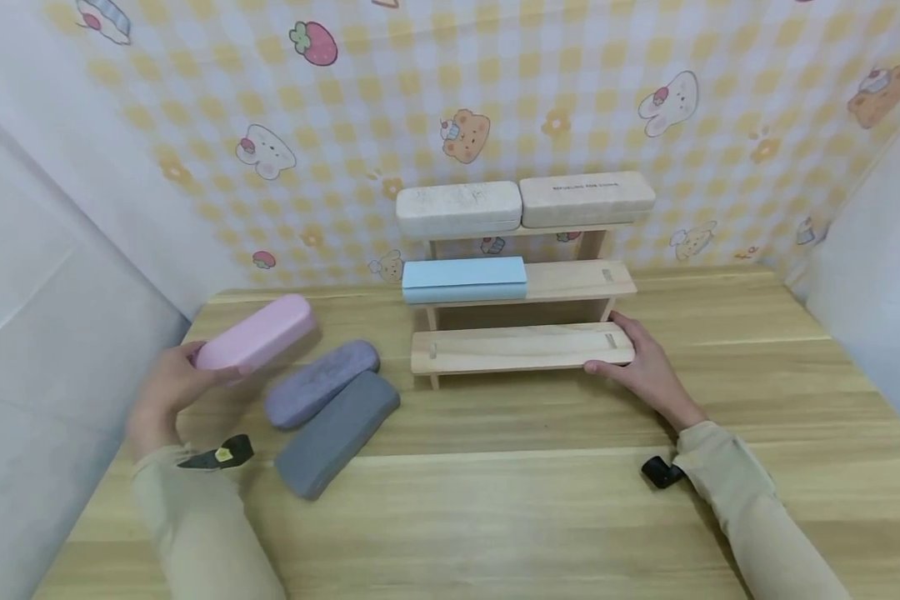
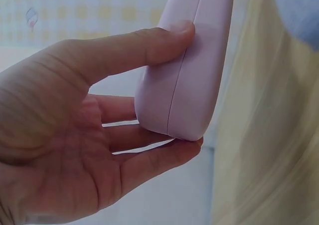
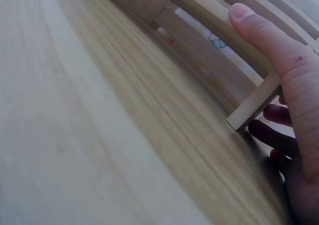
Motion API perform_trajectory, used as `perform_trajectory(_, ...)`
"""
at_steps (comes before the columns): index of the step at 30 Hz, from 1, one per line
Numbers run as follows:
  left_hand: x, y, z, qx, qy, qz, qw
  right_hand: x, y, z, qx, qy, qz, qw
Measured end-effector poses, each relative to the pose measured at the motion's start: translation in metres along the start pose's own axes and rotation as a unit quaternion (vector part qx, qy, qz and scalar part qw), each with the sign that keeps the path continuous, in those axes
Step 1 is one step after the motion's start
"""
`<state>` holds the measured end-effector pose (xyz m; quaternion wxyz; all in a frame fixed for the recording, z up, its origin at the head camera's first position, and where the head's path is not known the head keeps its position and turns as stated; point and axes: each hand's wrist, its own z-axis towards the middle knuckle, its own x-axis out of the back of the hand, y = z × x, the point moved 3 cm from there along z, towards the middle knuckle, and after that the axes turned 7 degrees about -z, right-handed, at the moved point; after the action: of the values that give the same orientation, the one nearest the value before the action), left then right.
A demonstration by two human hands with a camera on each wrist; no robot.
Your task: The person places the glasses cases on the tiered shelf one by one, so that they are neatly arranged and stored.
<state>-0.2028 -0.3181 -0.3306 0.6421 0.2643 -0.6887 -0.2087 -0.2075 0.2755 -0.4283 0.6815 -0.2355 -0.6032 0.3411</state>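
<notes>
At the table's left side my left hand (image 1: pixel 168 385) grips the near end of a pink glasses case (image 1: pixel 258 333). In the left wrist view my thumb lies across one face of the case, beside its lid seam, with the fingers behind and under the end. The case appears raised off the table and its lid is closed. My right hand (image 1: pixel 645 367) holds the right end of the lowest step of a three-step wooden rack (image 1: pixel 521 348). Its thumb (image 3: pixel 264 35) rests along the step's front edge, while the other fingers are around the end by the leg.
On the top step sit a white case (image 1: pixel 459 210) and a beige case (image 1: pixel 587 202). A light blue case (image 1: pixel 465 281) occupies the middle step's left half. A purple case (image 1: pixel 322 383) and a grey case (image 1: pixel 337 435) lie on the table (image 1: pixel 495 517) beside the rack.
</notes>
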Motion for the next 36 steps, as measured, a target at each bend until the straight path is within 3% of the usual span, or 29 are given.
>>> perform_trajectory(4,0.006,-0.004,-0.004,0.012,0.003,0.014,0.9998,-0.001,0.000,0.000,-0.004,-0.003,0.000,1.0000)
perform_trajectory(8,0.007,-0.003,-0.004,0.011,-0.014,0.014,0.9997,-0.001,0.001,0.000,-0.012,-0.008,0.014,0.9998)
perform_trajectory(12,0.006,0.002,-0.005,0.006,-0.028,0.000,0.9996,-0.001,0.000,0.000,-0.011,-0.014,0.032,0.9993)
perform_trajectory(23,0.012,0.019,-0.010,-0.021,-0.017,-0.006,0.9996,-0.001,0.001,0.002,-0.007,-0.011,0.032,0.9994)
perform_trajectory(26,0.013,0.022,-0.010,-0.033,-0.006,0.004,0.9994,-0.001,0.002,0.003,-0.009,-0.011,0.033,0.9994)
perform_trajectory(31,0.007,0.029,-0.007,-0.087,-0.005,0.025,0.9959,-0.001,0.004,0.002,-0.017,-0.011,0.028,0.9994)
perform_trajectory(36,0.009,0.038,-0.009,-0.117,-0.004,0.004,0.9931,0.003,-0.012,-0.002,-0.017,-0.014,0.032,0.9992)
